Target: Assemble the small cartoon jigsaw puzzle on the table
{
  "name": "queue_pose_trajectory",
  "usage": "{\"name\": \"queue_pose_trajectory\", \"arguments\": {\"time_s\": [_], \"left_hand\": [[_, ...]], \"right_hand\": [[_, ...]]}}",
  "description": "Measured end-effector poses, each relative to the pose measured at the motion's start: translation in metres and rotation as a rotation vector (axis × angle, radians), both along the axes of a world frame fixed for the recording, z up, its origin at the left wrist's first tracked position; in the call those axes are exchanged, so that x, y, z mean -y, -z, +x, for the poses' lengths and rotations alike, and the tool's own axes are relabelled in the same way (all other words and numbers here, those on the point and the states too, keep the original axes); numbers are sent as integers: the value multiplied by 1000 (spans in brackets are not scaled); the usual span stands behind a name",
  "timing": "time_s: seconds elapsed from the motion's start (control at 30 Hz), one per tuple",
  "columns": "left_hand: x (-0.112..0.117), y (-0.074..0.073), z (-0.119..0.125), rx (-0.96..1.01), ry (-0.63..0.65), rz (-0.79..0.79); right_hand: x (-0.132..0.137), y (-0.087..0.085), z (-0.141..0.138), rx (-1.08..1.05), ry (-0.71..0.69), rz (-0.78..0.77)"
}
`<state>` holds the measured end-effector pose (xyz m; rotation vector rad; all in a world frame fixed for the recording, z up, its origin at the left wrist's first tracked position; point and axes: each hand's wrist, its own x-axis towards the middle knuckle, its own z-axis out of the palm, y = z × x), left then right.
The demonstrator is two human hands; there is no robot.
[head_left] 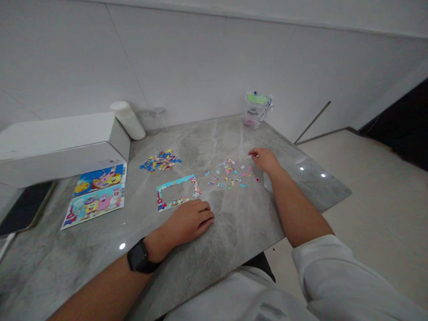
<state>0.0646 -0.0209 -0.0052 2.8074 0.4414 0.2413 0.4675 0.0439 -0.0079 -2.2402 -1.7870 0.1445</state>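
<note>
Grey marble tabletop [234, 223] | left hand [189, 220] flat, empty, just beside near edge of blue-bordered cardboard jigsaw frame [178, 191], long axis left-right | right hand [264, 159], fingers bunched, at scattered pastel jigsaw pieces [229, 174] right of frame; grip unclear

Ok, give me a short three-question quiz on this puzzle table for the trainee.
1. True or false: the puzzle frame on the table has its middle filled in.
2. Which wrist bears the black watch? A) left B) right
3. Fill in: the right hand reaches among the scattered pieces, while the left hand rests flat beside the ____.

Key: 1 false, only the border is assembled. 2 A. 3 puzzle frame.
</note>
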Motion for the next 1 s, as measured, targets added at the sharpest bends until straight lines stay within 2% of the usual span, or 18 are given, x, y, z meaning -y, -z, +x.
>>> {"name": "queue_pose_trajectory", "arguments": {"time_s": [0.1,0.4,0.6,1.0], "left_hand": [[0,2,0,12,4,-5],[1,-1,0,24,5,2],[1,1,0,58,9,3],[6,-1,-1,6,0,52]], "right_hand": [[-2,5,6,28,33,28],[-5,15,3,75,-21,-72],[-10,20,-1,51,64,-44],[-16,20,2,-35,36,-85]]}}
